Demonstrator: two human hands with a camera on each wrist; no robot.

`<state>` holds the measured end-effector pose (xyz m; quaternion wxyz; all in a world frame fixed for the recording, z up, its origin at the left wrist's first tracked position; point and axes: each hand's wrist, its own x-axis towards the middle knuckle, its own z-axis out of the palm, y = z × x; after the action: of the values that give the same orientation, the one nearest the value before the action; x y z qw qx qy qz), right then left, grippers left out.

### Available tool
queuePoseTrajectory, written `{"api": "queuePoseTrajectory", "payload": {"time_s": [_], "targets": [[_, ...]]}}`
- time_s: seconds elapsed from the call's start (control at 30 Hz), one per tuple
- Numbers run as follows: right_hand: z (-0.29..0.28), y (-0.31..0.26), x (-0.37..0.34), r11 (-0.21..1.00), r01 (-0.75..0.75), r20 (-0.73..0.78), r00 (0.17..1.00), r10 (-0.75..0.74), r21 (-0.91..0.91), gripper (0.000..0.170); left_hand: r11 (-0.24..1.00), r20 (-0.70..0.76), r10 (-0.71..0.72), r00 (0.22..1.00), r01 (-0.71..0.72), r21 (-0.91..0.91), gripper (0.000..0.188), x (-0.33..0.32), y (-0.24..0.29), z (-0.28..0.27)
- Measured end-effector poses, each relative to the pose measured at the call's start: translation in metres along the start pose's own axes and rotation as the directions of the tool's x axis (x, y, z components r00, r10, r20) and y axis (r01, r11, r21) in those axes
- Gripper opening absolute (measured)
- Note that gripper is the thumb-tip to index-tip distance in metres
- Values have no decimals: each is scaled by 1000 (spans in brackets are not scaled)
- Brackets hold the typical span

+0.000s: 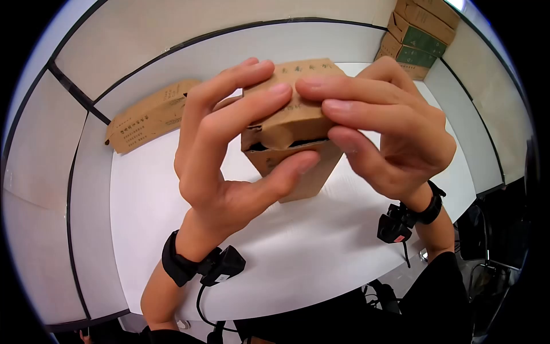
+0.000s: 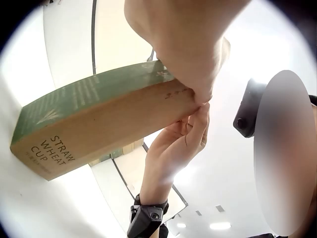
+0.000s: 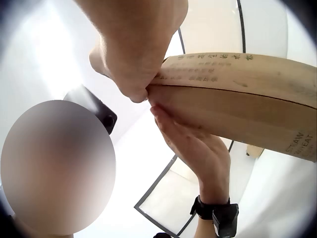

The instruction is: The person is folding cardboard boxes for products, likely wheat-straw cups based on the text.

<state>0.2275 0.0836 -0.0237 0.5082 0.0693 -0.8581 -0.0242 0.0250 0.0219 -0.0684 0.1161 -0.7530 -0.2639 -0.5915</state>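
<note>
Nearest the wearer, on the near side of the tall carton, a black wrist camera is strapped below the left hand and a second wrist camera below the right hand. Both hands meet at the carton's top end. The left grip is closed on it from its left side, fingers bent over the top and thumb against the near face. From its right side the right grip pinches the same end, fingertips on the top and thumb by the near edge. Between the hands, a dark slit runs along the carton's near top edge, with a round seal over part of it. One side of the carton is green, and beside it a brown face reads "STRAW WHEAT CUP". The carton stands over the white bench; whether its base touches, I cannot tell. Beyond the carton and to its left, a brown box lies on its side on the bench. Farther off, to the carton's right, stacked boxes with brown and green faces sit in the corner, against pale panels behind the carton.
</note>
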Motion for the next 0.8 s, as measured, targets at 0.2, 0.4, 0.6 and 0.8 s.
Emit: {"api": "queuePoseTrajectory", "payload": {"time_s": [0.2, 0.4, 0.6, 0.8], "targets": [[2, -3, 2, 1000, 17, 32, 999, -16, -9, 31, 988, 0, -130, 992, 129, -84, 38, 3, 6, -4], [11, -6, 6, 999, 47, 9, 999, -46, -17, 41, 863, 68, -439, 896, 442, -246, 46, 12, 26, -8], [9, -11, 2, 999, 1, 59, 998, 2, -55, 38, 939, 64, -309, 949, 315, -139, 49, 5, 15, -6], [7, -8, -3, 986, -169, 53, 984, 168, 13, 52, 979, 95, -178, 980, 186, -83, 53, 6, 2, -6]]}}
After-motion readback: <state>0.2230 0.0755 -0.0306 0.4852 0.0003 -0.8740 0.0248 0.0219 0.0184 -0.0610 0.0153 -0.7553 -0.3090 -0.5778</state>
